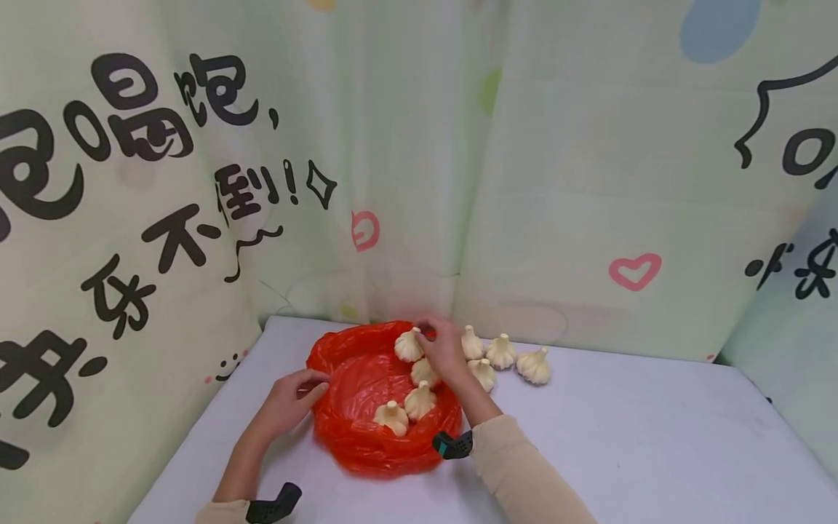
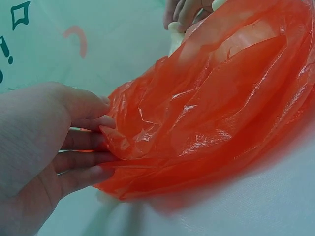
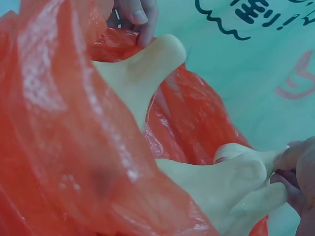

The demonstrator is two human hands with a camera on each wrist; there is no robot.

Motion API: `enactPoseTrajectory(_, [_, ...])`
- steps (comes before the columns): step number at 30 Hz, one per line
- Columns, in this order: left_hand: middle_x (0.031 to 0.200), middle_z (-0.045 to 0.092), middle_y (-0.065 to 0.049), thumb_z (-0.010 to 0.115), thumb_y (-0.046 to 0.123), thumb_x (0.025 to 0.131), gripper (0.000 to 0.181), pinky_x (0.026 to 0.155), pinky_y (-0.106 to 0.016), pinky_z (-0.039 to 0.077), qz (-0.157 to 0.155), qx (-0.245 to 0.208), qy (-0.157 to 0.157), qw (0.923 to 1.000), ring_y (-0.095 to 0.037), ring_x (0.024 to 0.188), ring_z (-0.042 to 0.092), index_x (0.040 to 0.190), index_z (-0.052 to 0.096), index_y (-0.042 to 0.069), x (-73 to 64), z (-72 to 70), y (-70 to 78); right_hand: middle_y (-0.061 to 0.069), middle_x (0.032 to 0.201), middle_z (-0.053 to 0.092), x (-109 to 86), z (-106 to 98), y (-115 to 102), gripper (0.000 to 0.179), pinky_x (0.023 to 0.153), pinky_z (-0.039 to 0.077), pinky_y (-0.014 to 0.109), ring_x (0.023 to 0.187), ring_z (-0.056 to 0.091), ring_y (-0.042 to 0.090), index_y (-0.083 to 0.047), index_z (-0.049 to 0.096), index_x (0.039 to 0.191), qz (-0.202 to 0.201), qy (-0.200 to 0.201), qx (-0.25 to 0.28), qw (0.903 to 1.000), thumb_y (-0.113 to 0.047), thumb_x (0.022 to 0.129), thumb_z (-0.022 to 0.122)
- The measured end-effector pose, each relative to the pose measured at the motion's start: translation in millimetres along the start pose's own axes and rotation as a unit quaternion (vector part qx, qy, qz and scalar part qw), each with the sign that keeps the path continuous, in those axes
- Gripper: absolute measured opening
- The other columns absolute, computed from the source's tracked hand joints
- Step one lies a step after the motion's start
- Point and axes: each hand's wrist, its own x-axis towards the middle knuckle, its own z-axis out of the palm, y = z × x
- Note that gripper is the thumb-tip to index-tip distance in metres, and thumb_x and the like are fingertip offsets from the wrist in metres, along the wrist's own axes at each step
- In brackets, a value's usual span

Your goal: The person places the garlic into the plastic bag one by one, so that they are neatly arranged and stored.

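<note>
Over the far right part of the red bag [image 1: 353, 378], the right hand [image 1: 445, 351] has its fingers pinched on one garlic bulb [image 1: 407, 348], its neck leaning toward them; the left hand [image 1: 290, 402] loosely holds the bag's left rim.

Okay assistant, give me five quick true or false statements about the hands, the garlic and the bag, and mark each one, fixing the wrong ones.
1. The right hand pinches a garlic bulb. True.
2. Other garlic bulbs stand on the table, right of the bag. True.
3. The bag is tied shut. False: it is open.
4. Both hands hold garlic. False: the left hand touches the bag's left edge.
5. Both sleeves are black. False: the sleeves are beige.
</note>
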Motion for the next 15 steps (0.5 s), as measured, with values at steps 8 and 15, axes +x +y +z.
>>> enactPoseTrajectory(8, [0.111,0.068,-0.004,0.063,0.018,0.093,0.023,0.089,-0.036,0.058,0.004,0.003,0.001,1.0000,-0.020,0.104,0.064,0.115,0.067,0.012,2.8,2.3,-1.1,0.012,0.101,0.068,-2.2,3.9,4.3,0.016,0.082,0.059,0.038,0.093,0.063,0.025,-0.002,0.070,0.103,-0.013,-0.007,-0.019,0.9997,-0.002,0.088,0.067])
enactPoseTrajectory(15, [0.110,0.068,-0.004,0.063,0.017,0.093,0.023,0.088,-0.036,0.058,-0.006,0.005,0.005,1.0000,-0.019,0.103,0.064,0.116,0.067,0.011,-0.5,3.3,-0.5,0.010,0.099,0.068,-4.3,9.7,8.9,0.014,0.082,0.058,0.036,0.093,0.062,0.024,-0.002,0.069,0.103,-0.002,-0.046,-0.031,0.9985,-0.006,0.089,0.067])
